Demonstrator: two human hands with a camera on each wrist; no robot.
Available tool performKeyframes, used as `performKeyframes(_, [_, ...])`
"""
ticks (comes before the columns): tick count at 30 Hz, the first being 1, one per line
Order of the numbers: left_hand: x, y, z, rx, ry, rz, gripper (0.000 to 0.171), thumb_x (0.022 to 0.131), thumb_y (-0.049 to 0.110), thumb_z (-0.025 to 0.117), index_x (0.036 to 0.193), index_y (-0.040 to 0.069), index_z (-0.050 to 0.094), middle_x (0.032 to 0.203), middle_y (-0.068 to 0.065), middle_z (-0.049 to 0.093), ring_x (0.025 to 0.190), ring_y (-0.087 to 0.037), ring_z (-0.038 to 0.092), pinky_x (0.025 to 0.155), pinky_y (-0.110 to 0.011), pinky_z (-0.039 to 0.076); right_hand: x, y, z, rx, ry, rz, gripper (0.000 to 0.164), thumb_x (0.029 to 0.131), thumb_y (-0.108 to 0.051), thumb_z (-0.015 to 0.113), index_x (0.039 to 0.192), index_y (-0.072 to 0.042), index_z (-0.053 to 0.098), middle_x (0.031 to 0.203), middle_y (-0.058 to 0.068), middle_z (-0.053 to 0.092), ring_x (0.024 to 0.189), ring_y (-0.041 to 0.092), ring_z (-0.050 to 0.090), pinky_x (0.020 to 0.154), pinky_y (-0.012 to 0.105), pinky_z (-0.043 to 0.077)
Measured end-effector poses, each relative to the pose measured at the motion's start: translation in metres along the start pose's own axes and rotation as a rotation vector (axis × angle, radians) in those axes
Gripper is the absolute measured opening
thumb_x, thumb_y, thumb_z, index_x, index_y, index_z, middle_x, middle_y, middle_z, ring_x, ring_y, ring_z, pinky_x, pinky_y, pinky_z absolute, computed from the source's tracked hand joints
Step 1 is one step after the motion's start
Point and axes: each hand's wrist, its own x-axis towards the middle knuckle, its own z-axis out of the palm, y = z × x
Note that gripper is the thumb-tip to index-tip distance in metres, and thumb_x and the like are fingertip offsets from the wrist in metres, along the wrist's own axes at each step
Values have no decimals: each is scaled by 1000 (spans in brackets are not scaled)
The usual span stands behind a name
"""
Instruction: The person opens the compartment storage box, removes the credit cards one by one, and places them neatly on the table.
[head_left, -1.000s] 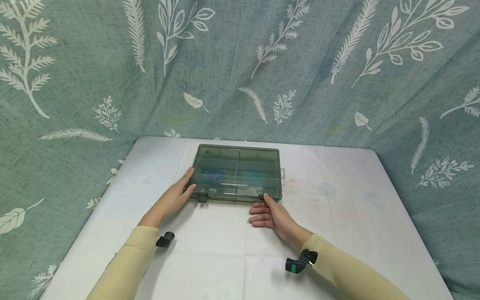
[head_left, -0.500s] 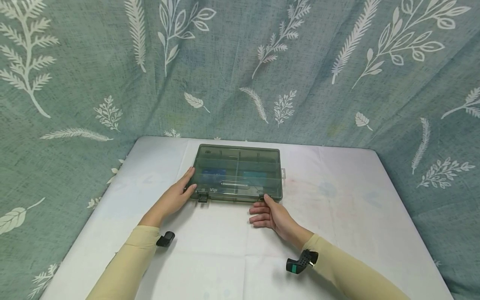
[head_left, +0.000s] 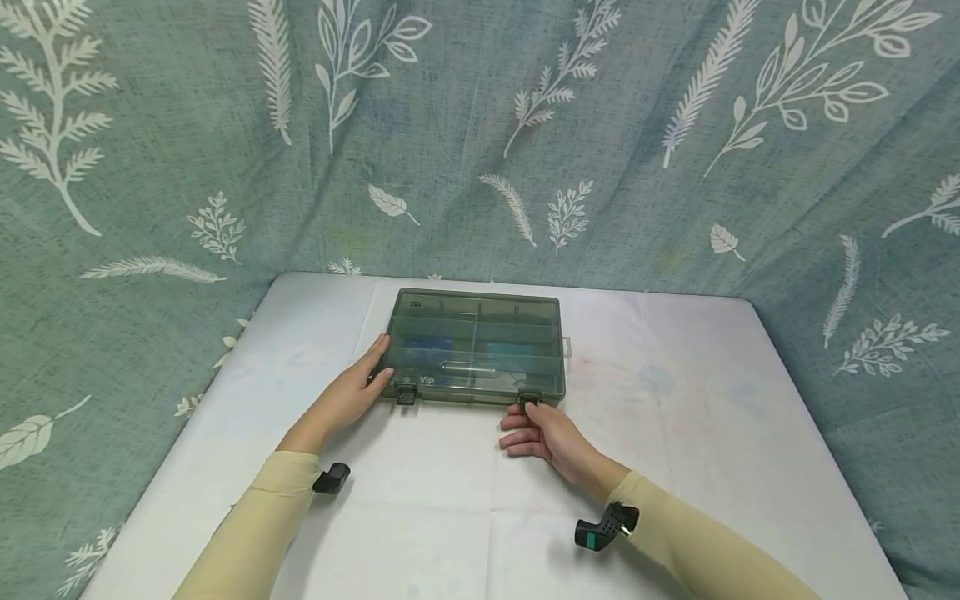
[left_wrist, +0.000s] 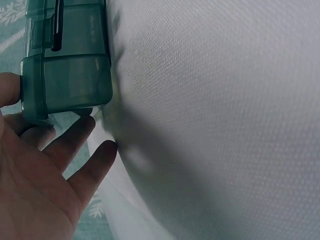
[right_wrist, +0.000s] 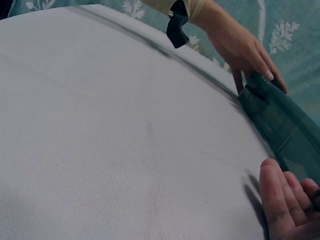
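Observation:
A translucent dark-green plastic compartment box (head_left: pixel 517 312), its lid down, lies at the back of the table. Dividers and two flat blue pieces show through the lid. On its front edge, the left latch (head_left: pixel 406 395) hangs outward. My left hand (head_left: pixel 348 400) rests against the box's left end, thumb by the front corner; in the left wrist view its extended fingers (left_wrist: pixel 70 142) reach along that end. My right hand (head_left: pixel 551 433) is at the front right corner, thumb and forefinger at the right latch (head_left: pixel 529 401), which tilts outward. Its other fingers sit below, off the box.
A white cloth covers the table (head_left: pixel 420 517). Behind and beside it hangs a green leaf-patterned curtain (head_left: pixel 450 125). A clear hanging tab (head_left: pixel 566 347) sticks out from the box's right end. Black camera mounts are on both wrists.
My right thumb has drawn down and toward me, and the right latch has swung outward with it. The left hand and the box have stayed in place.

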Motion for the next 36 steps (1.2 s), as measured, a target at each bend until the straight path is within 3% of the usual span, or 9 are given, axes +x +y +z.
performKeyframes(11, [0,-1,1,9,8,2,67,111,30,43,165,13,7,171,-12,4,152,-43,18,120,-64,21,1,0,1,-20,16,10,44,114,-18,27,144,12,38,127,21,60,97,20,72,87,35,62])
performKeyframes(27, [1,-3,2,-2,4,-3,67,111,31,43,165,15,6,171,-12,3,152,-43,17,121,-64,21,-2,0,-1,-2,27,13,45,114,-22,30,141,12,41,120,18,63,95,21,72,87,36,62])
performKeyframes(36, [1,-3,1,-1,8,-1,67,111,30,43,165,14,7,171,-12,4,152,-42,18,121,-64,21,-9,-1,-10,-58,78,5,46,113,-23,35,140,14,42,126,24,61,97,23,73,87,37,62])
